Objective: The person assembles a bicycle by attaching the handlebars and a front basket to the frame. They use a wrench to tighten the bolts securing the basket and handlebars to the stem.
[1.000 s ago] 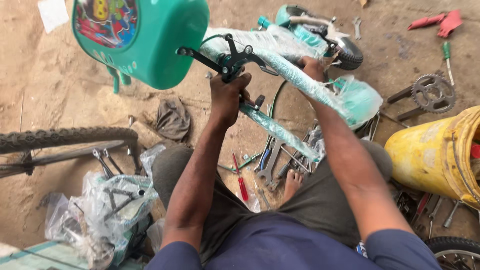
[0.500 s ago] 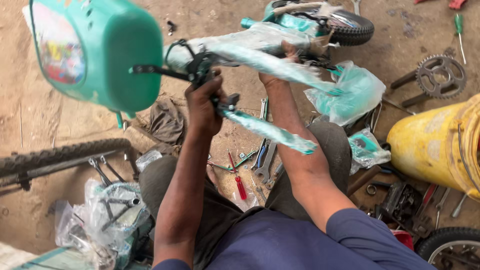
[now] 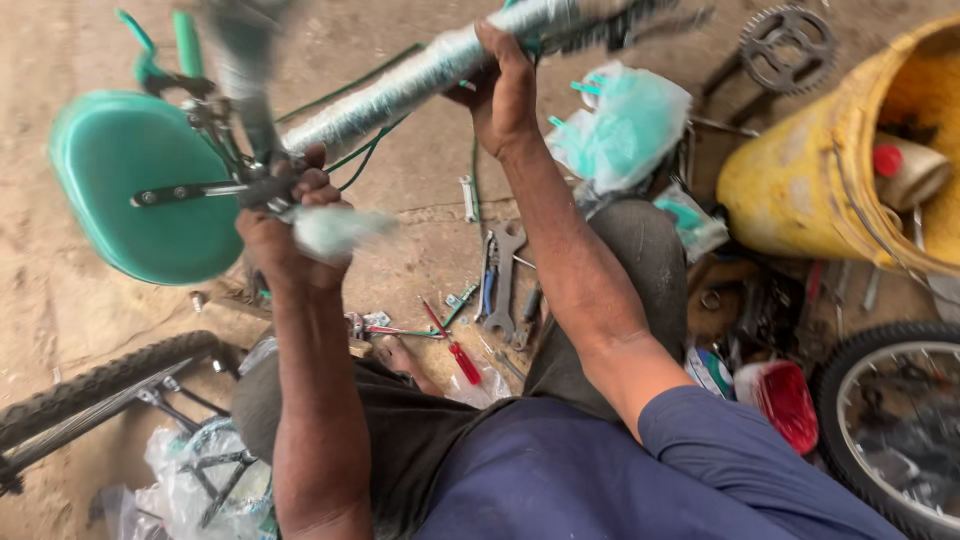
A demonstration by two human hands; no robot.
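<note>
Bicycle frame (image 3: pixel 420 80) in both hands

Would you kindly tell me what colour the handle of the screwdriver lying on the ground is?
Red; the screwdriver shows best in the head view, beside the spanner.

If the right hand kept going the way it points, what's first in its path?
Probably nothing: the right hand, wrapped around the plastic-wrapped frame tube, points toward the picture's top edge. Only bare ground shows beyond, though depth is unclear.

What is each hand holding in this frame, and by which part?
Both grip a small green bicycle frame wrapped in clear plastic: the right hand around its wrapped main tube, the left hand around a wrapped lower tube beside the green plastic basket.
</note>
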